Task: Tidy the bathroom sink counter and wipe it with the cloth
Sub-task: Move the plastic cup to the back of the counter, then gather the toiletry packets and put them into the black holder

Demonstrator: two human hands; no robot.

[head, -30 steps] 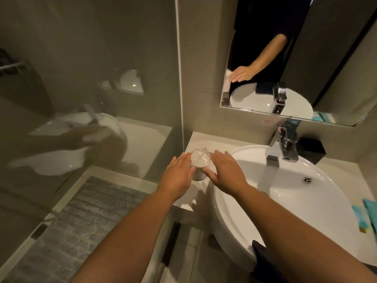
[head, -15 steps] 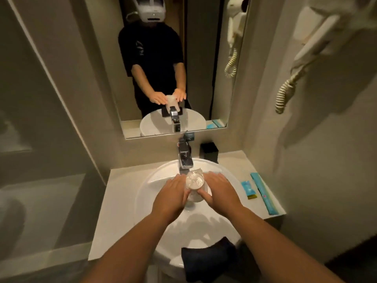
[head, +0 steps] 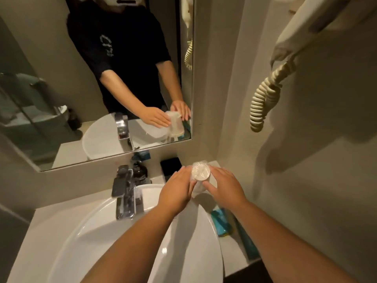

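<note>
Both hands press a clear wrapped cup (head: pixel 201 171) between flat palms: left hand (head: pixel 177 192) on its left side, right hand (head: pixel 225 186) on its right, fingers straight, not curled, so each grip is a flat clamp on the cup. Cup sits upright over the table (head: pixel 230 250) at back right corner, near black box (head: pixel 170 166). Teal packets (head: pixel 221 223) lie right of sink (head: pixel 102 242). Faucet (head: pixel 125 193) at rear. Cloth not visible.
</note>
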